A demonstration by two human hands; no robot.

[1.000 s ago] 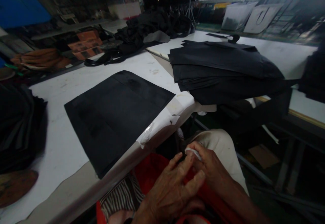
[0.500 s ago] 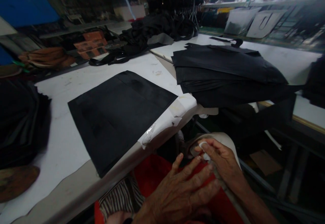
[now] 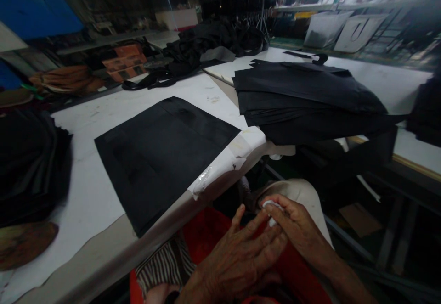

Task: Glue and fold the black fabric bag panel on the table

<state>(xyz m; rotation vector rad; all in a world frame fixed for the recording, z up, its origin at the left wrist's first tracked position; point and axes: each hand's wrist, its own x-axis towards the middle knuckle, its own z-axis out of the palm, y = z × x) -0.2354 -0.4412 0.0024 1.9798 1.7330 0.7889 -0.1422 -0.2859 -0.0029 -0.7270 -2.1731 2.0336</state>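
Observation:
Over my lap, my left hand is held back upward with its fingers stretched and spread. My right hand pinches a small white wad, cloth or tissue, and presses it against a fingertip of the left hand. Beyond them a flat black fabric panel lies on the white-covered table, close to its front edge; neither hand touches it.
Right of the panel a stack of black sheets overhangs the table edge. Another black pile stands at the left, by a brown rounded object. Black straps and cloth heap at the back, near orange-brown blocks.
My right hand has shifted slightly left and down, bringing the white wad onto the left hand's fingertip. The left fingers have drawn slightly left. The panel and piles stay put.

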